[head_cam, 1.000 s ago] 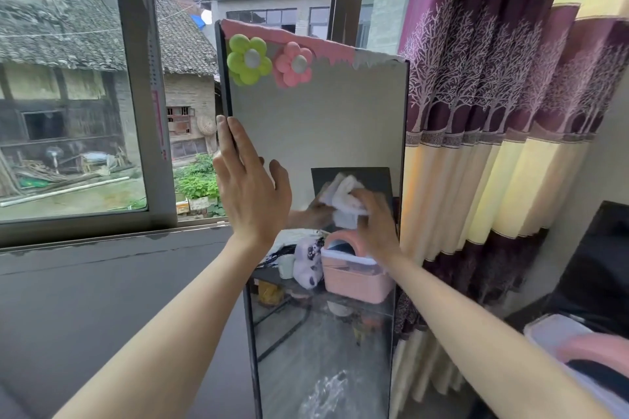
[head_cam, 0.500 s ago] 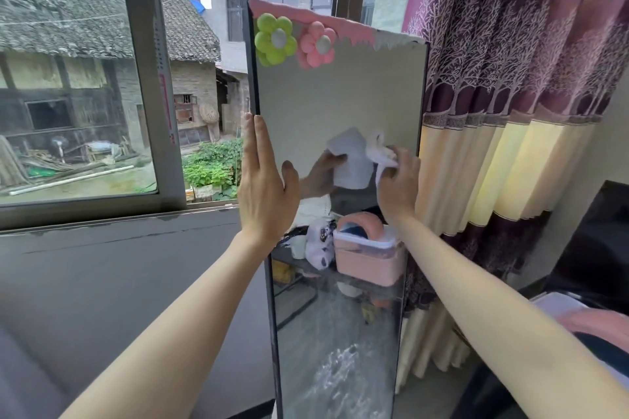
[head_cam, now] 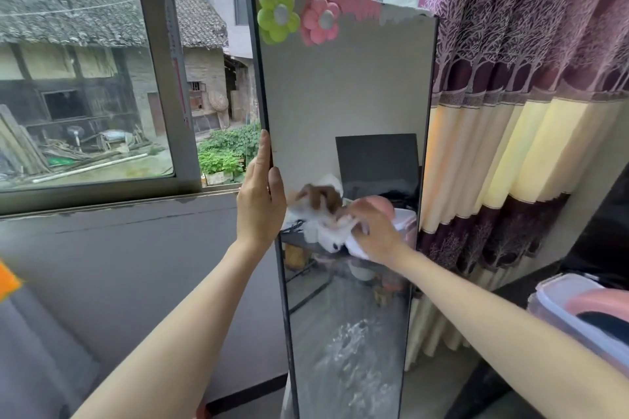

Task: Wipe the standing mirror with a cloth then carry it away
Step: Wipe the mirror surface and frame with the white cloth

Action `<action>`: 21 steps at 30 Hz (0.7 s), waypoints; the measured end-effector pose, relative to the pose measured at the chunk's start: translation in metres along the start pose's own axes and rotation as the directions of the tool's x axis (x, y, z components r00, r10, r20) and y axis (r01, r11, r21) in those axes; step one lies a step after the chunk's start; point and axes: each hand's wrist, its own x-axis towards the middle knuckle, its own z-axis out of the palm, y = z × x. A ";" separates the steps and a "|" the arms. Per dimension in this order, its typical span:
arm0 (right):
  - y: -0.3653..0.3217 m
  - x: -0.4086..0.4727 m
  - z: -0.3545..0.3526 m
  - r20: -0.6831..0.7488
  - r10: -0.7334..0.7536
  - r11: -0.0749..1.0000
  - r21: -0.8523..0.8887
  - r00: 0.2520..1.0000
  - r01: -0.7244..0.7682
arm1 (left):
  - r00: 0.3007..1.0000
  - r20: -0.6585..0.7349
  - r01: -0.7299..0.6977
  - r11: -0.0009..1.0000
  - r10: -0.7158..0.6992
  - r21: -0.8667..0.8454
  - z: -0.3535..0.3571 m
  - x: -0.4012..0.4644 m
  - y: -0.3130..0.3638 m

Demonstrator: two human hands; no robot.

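A: Item count?
B: One standing mirror (head_cam: 343, 85), upright between the window (head_cam: 85, 78) on the left and the curtain (head_cam: 510, 112) on the right. One white cloth (head_cam: 355, 245). Two flower decorations at the mirror's top: one green (head_cam: 277, 21), one pink (head_cam: 321, 24).

A: Hand status?
B: Left hand (head_cam: 260, 204) grasps the mirror's left edge. Right hand (head_cam: 377, 231) presses the bunched cloth against the glass at mid-height.

A: Legible markings?
B: None can be read.

one mirror (head_cam: 343, 95), one cloth (head_cam: 326, 231), two flowers (head_cam: 277, 19).
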 end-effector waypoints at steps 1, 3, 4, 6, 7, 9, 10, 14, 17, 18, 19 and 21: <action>-0.010 0.009 -0.008 -0.146 -0.022 1.000 0.012 0.989 0.024 | 0.999 0.029 0.018 1.000 -0.017 -0.018 -0.001 -0.005 -0.001; -0.029 0.025 -0.023 -0.403 -0.088 0.994 0.025 0.911 0.107 | 0.997 0.070 0.041 0.999 -0.040 -0.016 -0.003 -0.011 -0.003; -0.038 0.030 -0.025 -0.482 -0.118 0.989 0.020 0.868 0.146 | 0.996 0.079 0.035 0.999 -0.035 -0.001 -0.004 -0.013 -0.003; -0.052 0.036 -0.021 -0.536 -0.170 0.982 -0.017 0.827 0.190 | 0.995 0.096 0.013 1.000 -0.014 0.017 -0.004 -0.015 -0.003; -0.055 0.034 -0.013 -0.515 -0.193 0.979 -0.046 0.835 0.198 | 0.994 0.108 0.017 1.000 -0.018 0.015 -0.006 -0.015 -0.004; -0.054 0.020 0.013 -0.398 -0.249 0.968 -0.125 0.883 0.217 | 0.992 0.122 0.030 0.999 -0.032 0.018 -0.008 -0.015 -0.008; -0.049 0.008 0.028 -0.299 -0.275 0.959 -0.156 0.914 0.237 | 0.992 0.119 0.034 0.999 -0.038 0.034 -0.010 -0.015 -0.010; -0.011 -0.052 0.075 0.350 -0.256 0.917 -0.206 0.901 0.341 | 0.994 0.082 0.067 0.995 -0.072 0.068 -0.015 -0.021 -0.017; 0.008 -0.075 0.080 0.510 -0.106 0.952 -0.195 0.854 0.235 | 0.994 0.075 0.069 0.995 -0.074 0.076 -0.016 -0.027 -0.023; 0.007 -0.073 0.074 0.468 -0.076 0.960 -0.205 0.880 0.192 | 0.994 0.080 0.069 0.994 -0.075 0.084 -0.016 -0.028 -0.025; 0.004 -0.070 0.067 0.387 -0.066 0.959 -0.230 0.920 0.166 | 0.993 0.090 0.074 0.993 -0.082 0.090 -0.016 -0.030 -0.026; -0.005 -0.055 0.051 0.106 -0.129 0.960 -0.237 0.986 0.151 | 0.992 0.100 0.071 0.993 -0.080 0.090 -0.014 -0.034 -0.024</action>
